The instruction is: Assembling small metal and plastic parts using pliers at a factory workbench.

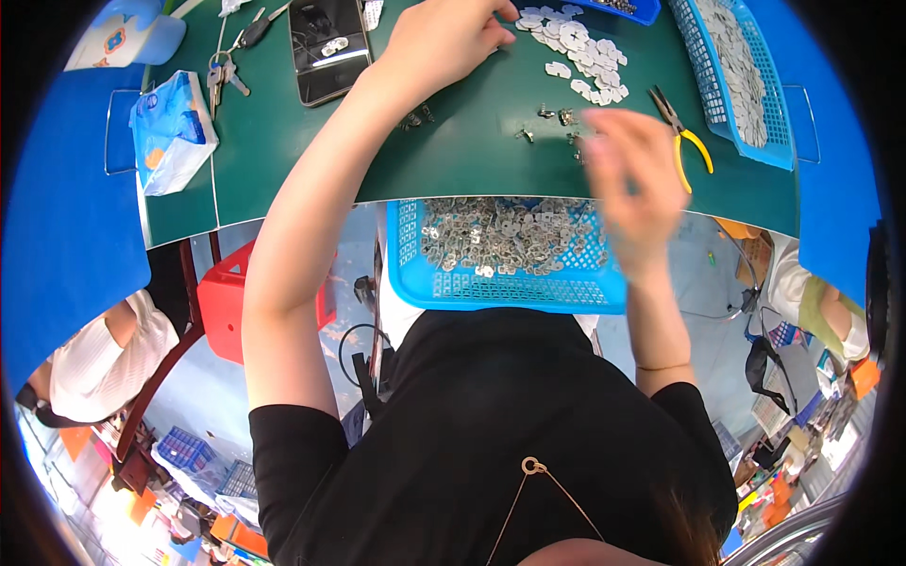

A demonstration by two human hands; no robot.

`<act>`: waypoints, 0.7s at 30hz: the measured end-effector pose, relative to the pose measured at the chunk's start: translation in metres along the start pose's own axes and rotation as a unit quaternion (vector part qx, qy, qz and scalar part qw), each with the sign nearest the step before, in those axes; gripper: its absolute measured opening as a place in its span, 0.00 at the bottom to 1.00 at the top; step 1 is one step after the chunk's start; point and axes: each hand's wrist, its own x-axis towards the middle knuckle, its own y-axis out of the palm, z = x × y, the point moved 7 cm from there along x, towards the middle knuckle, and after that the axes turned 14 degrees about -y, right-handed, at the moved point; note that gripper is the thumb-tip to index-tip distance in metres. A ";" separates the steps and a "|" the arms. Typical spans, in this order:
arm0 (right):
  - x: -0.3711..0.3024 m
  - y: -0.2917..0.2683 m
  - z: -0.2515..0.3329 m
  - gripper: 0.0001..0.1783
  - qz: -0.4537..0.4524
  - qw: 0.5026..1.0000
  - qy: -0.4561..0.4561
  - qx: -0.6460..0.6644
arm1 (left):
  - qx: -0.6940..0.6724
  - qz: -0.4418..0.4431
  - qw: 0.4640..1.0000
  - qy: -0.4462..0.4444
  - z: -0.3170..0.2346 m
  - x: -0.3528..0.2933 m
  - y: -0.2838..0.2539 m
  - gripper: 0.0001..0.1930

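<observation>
Left hand: curled near white pieces; cannot tell grip.
Right hand: blurred beside metal parts; cannot tell grip.
Pliers: lying on desk.

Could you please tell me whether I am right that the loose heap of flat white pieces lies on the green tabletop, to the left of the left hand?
Not quite: the head view shows the heap of flat white pieces to the right of the left hand, not to its left. It does lie on the green tabletop.
</observation>
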 end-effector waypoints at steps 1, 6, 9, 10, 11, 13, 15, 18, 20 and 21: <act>0.009 0.022 0.017 0.10 0.024 0.999 -0.026 0.029 | 0.016 -0.036 0.998 0.043 -0.002 -0.003 -0.002 0.07; 0.020 0.101 0.031 0.09 0.032 0.994 -0.055 0.085 | 0.004 -0.038 0.996 0.081 -0.013 -0.013 -0.015 0.05; 0.023 0.112 0.032 0.09 0.035 0.996 -0.051 0.071 | -0.214 -0.031 0.976 -0.008 -0.008 -0.026 -0.039 0.06; 0.023 0.113 0.032 0.08 0.038 0.997 -0.045 0.058 | -0.214 -0.034 0.976 -0.010 -0.011 -0.036 -0.043 0.06; 0.022 0.114 0.031 0.08 0.040 0.997 -0.045 0.057 | -0.288 -0.071 0.953 -0.055 -0.002 -0.046 -0.049 0.07; 0.021 0.120 0.030 0.08 0.058 0.995 -0.053 0.056 | -0.356 -0.113 0.921 -0.109 0.021 -0.064 -0.053 0.08; 0.022 0.117 0.032 0.08 0.056 0.995 -0.061 0.062 | -0.478 -0.152 0.860 -0.100 0.049 -0.091 -0.056 0.13; 0.017 0.112 0.031 0.08 0.061 0.993 -0.064 0.079 | -0.511 -0.123 0.835 -0.164 0.066 -0.125 -0.051 0.14; 0.014 0.109 0.029 0.09 0.070 0.991 -0.062 0.094 | -0.522 -0.133 0.821 -0.188 0.072 -0.141 -0.047 0.15; 0.012 0.108 0.027 0.09 0.078 0.991 -0.054 0.098 | -0.514 -0.139 0.818 -0.216 0.076 -0.148 -0.045 0.15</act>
